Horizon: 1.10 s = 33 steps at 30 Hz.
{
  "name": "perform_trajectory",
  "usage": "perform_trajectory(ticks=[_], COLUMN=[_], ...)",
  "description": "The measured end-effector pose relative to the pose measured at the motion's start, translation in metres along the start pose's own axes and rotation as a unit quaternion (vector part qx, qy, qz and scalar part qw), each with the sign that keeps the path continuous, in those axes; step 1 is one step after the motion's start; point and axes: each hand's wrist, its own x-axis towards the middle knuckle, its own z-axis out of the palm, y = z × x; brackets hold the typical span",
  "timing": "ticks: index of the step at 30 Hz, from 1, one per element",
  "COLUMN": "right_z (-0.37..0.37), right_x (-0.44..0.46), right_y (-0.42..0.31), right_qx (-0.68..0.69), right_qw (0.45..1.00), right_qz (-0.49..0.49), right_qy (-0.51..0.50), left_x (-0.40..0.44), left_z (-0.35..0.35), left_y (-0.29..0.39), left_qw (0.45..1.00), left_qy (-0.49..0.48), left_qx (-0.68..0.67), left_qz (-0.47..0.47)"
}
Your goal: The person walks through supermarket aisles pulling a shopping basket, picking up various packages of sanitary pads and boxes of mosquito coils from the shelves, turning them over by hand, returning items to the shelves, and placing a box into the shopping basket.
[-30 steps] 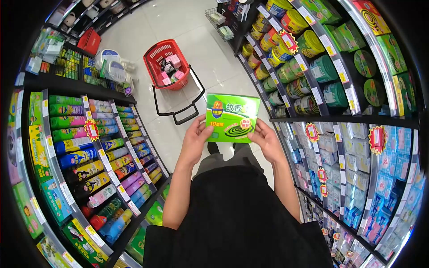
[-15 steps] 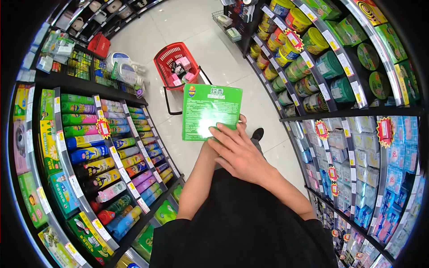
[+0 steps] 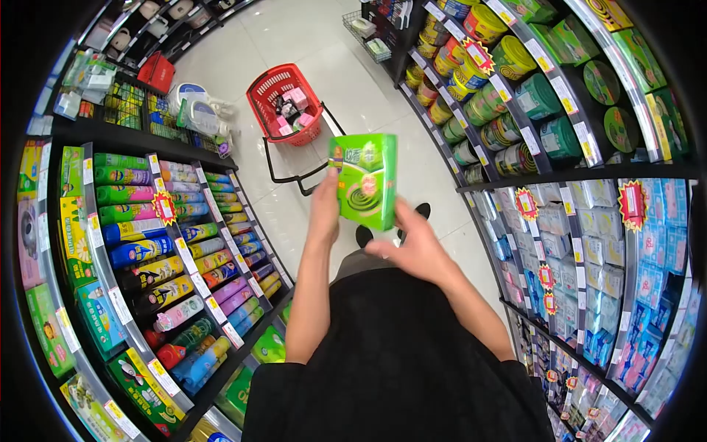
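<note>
Left hand (image 3: 324,207) grips a tilted, bright-green, spiral-printed box (image 3: 362,180) — right hand (image 3: 421,247) spread at its corner.

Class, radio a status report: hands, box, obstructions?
Left hand gripping green box. Right hand open at lower corner, contact unclear. Red basket beyond; nothing blocking.

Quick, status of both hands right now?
Left hand: closed on the left edge of the green box.
Right hand: open, thumb spread, by the box's lower right corner; contact can't be told.

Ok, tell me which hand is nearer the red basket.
Left. The left hand is below the red basket in view; the right hand, lower and farther right.
</note>
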Motion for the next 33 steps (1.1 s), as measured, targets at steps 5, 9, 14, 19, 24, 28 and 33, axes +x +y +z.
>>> perform_trajectory(ticks=[5, 9, 14, 19, 24, 28, 33], right_z=[-0.023, -0.032, -0.037, -0.032, -0.034, -0.046, -0.055], right_x=[0.021, 0.017, 0.018, 0.011, 0.005, -0.008, -0.018], right_y=[0.041, 0.042, 0.036, 0.030, 0.030, 0.032, 0.032], right_qx=[0.243, 0.272, 0.042, -0.133, -0.175, -0.189, 0.180], right_qw=[0.956, 0.949, 0.981, 0.924, 0.906, 0.950, 0.959], right_qz=[0.145, 0.121, -0.088, -0.253, -0.272, -0.174, 0.062], right_qy=[0.077, 0.100, 0.168, 0.252, 0.273, 0.180, 0.207], left_x=[-0.026, -0.036, -0.028, -0.028, -0.029, -0.035, -0.017], left_z=[0.004, 0.004, 0.003, 0.006, 0.003, -0.003, 0.029], left_y=[0.032, 0.035, 0.022, 0.025, 0.026, 0.028, 0.009], left_qw=[0.985, 0.976, 0.962, 0.927, 0.914, 0.961, 0.978], left_qy=[0.003, -0.055, -0.098, -0.156, -0.173, -0.127, -0.149], left_qx=[0.145, 0.160, 0.123, 0.043, 0.065, 0.107, 0.078], left_qz=[0.096, 0.136, 0.225, 0.338, 0.361, 0.222, 0.123])
